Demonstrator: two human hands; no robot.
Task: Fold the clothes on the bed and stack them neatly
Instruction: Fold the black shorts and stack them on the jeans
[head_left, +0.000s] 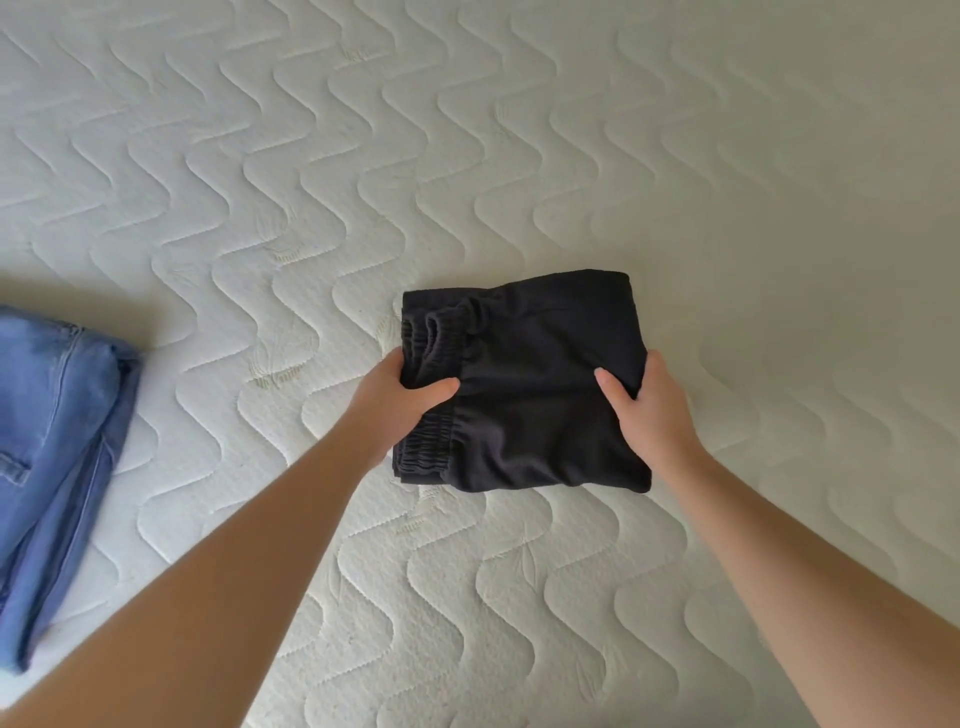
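- Folded into a compact square: black garment (530, 384), lying on the white quilted mattress (363, 156), a little right of the middle of the view.
- Gathered elastic waistband visible along the left edge of this bundle, with several layers stacked there.
- Gripped on that left edge by the left hand (402, 402): thumb on top of the cloth, other fingers curled around and under the edge.
- Gripped on the right edge by the right hand (647, 405): thumb pressed on the top surface, other fingers wrapped around the side and hidden behind the cloth.
- Both hands closed on the same bundle, one on each side, with bare forearms reaching in from the bottom of the view.
- Cannot tell whether the bundle rests fully on the mattress or is lifted slightly.
- At the left border, well apart from the black bundle: blue denim jeans (57, 457), folded lengthwise, lying flat on the mattress and cut partly by the frame.
- Wavy stitched pattern across the whole mattress surface, with small leaf motifs here and there.
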